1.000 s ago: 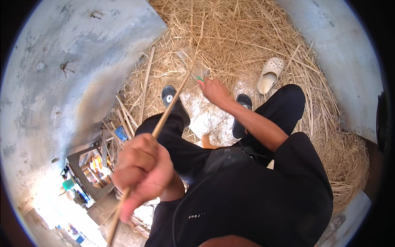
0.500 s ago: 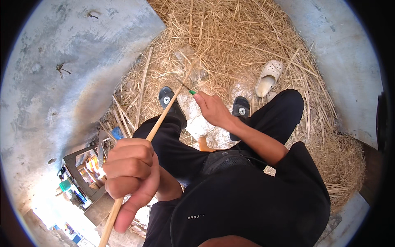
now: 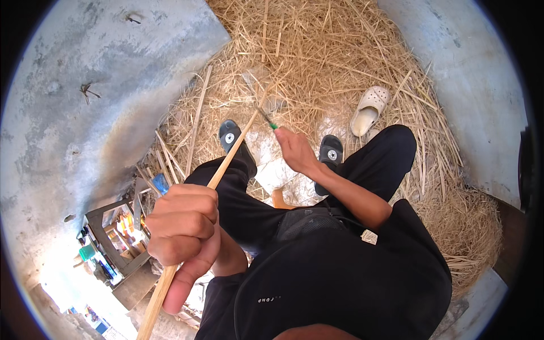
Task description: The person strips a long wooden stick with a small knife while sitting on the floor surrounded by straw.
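Note:
My left hand is closed in a fist around a long, pale strip that looks like bamboo or wood. The strip slants from the lower left edge up toward the middle, its far end over the shavings. My right hand grips the green handle of a knife, mostly hidden by the fingers. The knife's thin dark blade lies against or across the strip near its far part; whether it cuts in, I cannot tell.
Long curly shavings cover the floor ahead and to the right. A beige clog lies beyond my right knee. Bluish walls rise on both sides. At lower left stands a wooden frame near several sticks and a blue item.
My right hand and the knife have shifted slightly right. The left hand has moved a little up and right, with the strip still in it.

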The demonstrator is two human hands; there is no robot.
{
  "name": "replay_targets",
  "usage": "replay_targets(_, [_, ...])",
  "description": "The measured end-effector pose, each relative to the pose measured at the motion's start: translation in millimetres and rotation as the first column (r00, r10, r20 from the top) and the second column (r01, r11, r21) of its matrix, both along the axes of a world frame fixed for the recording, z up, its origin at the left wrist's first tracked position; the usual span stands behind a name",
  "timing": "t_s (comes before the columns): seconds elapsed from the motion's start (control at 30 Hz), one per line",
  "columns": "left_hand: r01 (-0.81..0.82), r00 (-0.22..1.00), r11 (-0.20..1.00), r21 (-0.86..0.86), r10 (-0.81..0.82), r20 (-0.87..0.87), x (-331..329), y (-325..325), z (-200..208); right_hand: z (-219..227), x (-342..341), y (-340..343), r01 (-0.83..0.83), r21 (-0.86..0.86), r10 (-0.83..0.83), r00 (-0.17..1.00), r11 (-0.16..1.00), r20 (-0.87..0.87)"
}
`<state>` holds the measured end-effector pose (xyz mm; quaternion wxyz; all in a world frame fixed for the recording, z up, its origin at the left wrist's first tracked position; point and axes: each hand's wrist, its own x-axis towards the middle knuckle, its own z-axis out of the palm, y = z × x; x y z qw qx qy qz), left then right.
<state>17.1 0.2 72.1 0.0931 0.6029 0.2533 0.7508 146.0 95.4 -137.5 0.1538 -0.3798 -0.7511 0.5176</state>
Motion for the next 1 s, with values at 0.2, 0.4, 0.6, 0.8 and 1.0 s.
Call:
replay_targets(0.2, [-0.077,0.995,0.997,0.023,0.075,0.069,-3,-8,-2,-26,-25,1,0.004,0.137,0.002,0.999,0.991,-0.044])
replay_targets(0.4, [-0.061,0.99,0.998,0.0,0.06,0.131,-29,-19,-7,-35,-50,6,0.02,0.334,-0.062,0.992,0.942,0.114])
replay_targets(0.6, [-0.077,0.985,0.996,0.035,0.071,0.158,-18,-22,-15,-20,-36,-12,0.053,0.224,-0.081,0.99,0.973,0.118])
replay_targets(0.8, [-0.065,0.991,0.998,0.022,0.062,0.122,-12,-28,-16,-30,-38,-5,0.003,0.305,-0.05,0.988,0.952,0.147])
replay_targets(1.0, [0.054,0.994,0.997,0.051,-0.059,0.097,7,-5,-14,-200,-3,70,-0.03,0.331,-0.096,0.929,0.943,0.357])
